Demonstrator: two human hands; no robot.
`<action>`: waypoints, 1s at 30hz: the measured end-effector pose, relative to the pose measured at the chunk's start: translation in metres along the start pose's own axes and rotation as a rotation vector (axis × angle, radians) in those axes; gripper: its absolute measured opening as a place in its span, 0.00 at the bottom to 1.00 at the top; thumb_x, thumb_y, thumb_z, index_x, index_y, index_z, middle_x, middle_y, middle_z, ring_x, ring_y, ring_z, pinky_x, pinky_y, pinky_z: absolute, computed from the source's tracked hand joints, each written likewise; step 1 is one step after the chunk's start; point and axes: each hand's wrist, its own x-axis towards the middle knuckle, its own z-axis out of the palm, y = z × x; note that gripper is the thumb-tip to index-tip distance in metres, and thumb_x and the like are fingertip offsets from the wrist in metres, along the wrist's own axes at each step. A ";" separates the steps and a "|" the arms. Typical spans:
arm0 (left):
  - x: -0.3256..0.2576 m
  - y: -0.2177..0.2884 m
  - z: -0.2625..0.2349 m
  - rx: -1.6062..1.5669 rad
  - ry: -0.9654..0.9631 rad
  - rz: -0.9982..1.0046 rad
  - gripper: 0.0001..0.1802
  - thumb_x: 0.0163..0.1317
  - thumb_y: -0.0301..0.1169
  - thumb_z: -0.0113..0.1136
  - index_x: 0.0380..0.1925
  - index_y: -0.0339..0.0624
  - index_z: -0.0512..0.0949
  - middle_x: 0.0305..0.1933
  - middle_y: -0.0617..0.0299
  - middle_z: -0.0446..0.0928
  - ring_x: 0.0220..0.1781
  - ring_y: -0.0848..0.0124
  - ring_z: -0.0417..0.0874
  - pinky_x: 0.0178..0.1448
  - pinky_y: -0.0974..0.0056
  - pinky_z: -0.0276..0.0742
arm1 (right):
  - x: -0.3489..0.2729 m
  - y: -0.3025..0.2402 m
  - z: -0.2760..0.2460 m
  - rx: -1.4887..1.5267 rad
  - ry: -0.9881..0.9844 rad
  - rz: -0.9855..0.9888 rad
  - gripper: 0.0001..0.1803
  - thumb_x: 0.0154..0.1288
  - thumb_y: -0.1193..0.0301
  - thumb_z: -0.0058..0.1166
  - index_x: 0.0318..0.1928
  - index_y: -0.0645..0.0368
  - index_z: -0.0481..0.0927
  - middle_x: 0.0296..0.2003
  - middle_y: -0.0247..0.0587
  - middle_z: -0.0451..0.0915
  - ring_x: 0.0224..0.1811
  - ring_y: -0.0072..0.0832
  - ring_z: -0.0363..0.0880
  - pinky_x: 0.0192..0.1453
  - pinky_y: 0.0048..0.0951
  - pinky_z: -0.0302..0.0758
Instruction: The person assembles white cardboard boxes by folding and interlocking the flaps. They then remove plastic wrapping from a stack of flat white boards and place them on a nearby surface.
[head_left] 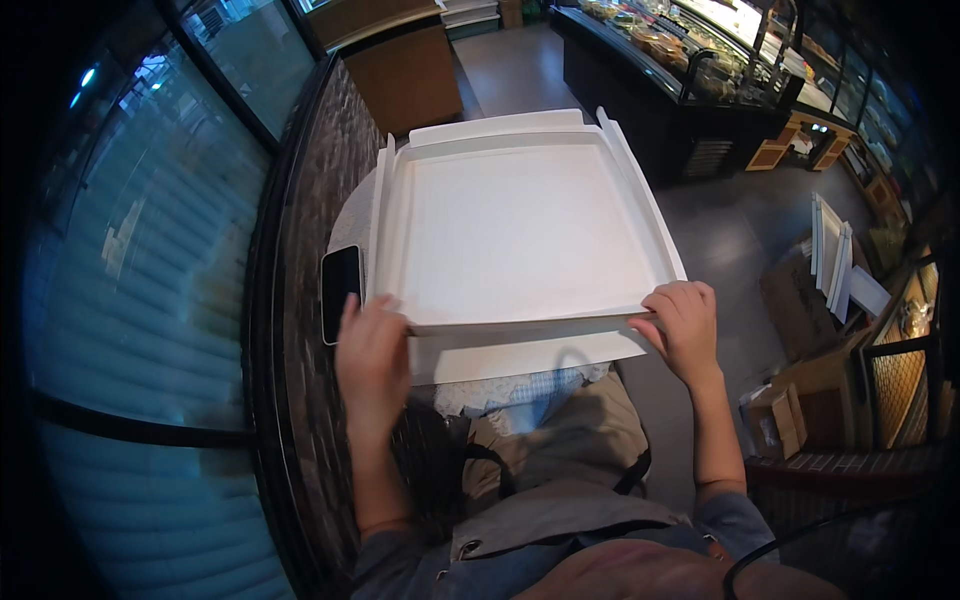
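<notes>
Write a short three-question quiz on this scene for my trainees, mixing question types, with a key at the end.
1. Multiple choice: where does the right hand touch the white box?
A) far-left corner
B) near-right corner
C) middle of the far edge

2. True or false: the phone lies inside the box.

3. Short answer: which hand is nearer the phone?

Key:
1. B
2. False; it lies outside the box, on its left.
3. The left hand

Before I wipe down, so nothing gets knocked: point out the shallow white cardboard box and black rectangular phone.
Shallow white cardboard box [525, 230]: head view, bare inner base.
Black rectangular phone [340, 280]: head view, dark face.
</notes>
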 end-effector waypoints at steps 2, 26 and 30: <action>0.002 -0.019 -0.003 0.080 0.010 -0.046 0.08 0.53 0.15 0.58 0.32 0.38 0.74 0.41 0.52 0.79 0.58 0.54 0.81 0.74 0.44 0.64 | -0.002 0.005 0.004 -0.056 -0.055 -0.027 0.14 0.57 0.60 0.66 0.39 0.51 0.79 0.39 0.30 0.79 0.49 0.34 0.77 0.58 0.40 0.64; -0.005 0.058 0.064 0.003 0.094 0.274 0.09 0.43 0.33 0.59 0.17 0.53 0.67 0.21 0.69 0.62 0.28 0.70 0.69 0.40 0.61 0.58 | 0.072 -0.088 0.029 0.659 -0.248 -0.377 0.23 0.54 0.51 0.69 0.31 0.55 0.74 0.31 0.39 0.72 0.36 0.38 0.73 0.42 0.37 0.70; -0.004 0.052 0.054 0.014 0.113 0.272 0.10 0.42 0.33 0.60 0.17 0.52 0.67 0.21 0.69 0.62 0.28 0.70 0.68 0.40 0.62 0.59 | 0.077 -0.097 0.030 0.681 -0.241 -0.365 0.23 0.52 0.51 0.70 0.27 0.53 0.72 0.29 0.35 0.71 0.35 0.36 0.72 0.40 0.34 0.66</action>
